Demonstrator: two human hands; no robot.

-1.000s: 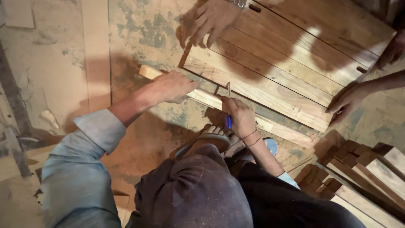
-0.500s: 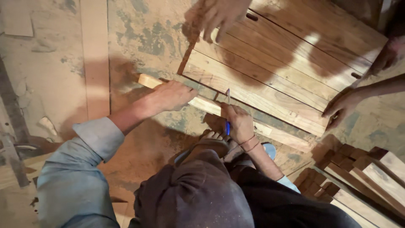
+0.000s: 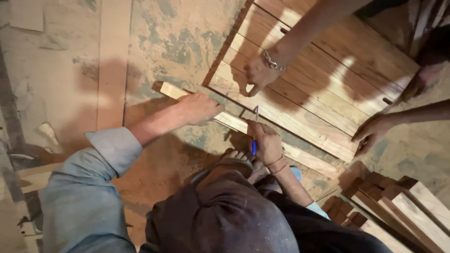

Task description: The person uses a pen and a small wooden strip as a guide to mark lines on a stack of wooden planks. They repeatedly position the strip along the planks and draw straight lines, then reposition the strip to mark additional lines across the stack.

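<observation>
The left hand (image 3: pixel 199 108) lies flat, fingers spread, pressing a pale wooden strip (image 3: pixel 234 122) onto the dusty floor (image 3: pixel 178 42). The right hand (image 3: pixel 266 140) is clenched round a blue pen (image 3: pixel 254 140), its tip seemingly touching the strip beside a slatted wooden panel (image 3: pixel 323 89). Other people's hands rest on that panel: one with a chain bracelet (image 3: pixel 257 75), another at its right edge (image 3: pixel 372 133). Stacked wood blocks (image 3: pixel 398 206) sit lower right.

Pale yellow wood strip (image 3: pixel 243 124) at centre; blue pen (image 3: pixel 254 140); reddish-brown panel (image 3: pixel 323 93) with lighter tan boards, upper right; faded blue sleeve (image 3: pixel 84 187), lower left; dark grey-brown cap (image 3: pixel 225 215); mottled beige and grey-green floor (image 3: pixel 178 42); silver bracelet (image 3: pixel 272 61)
</observation>
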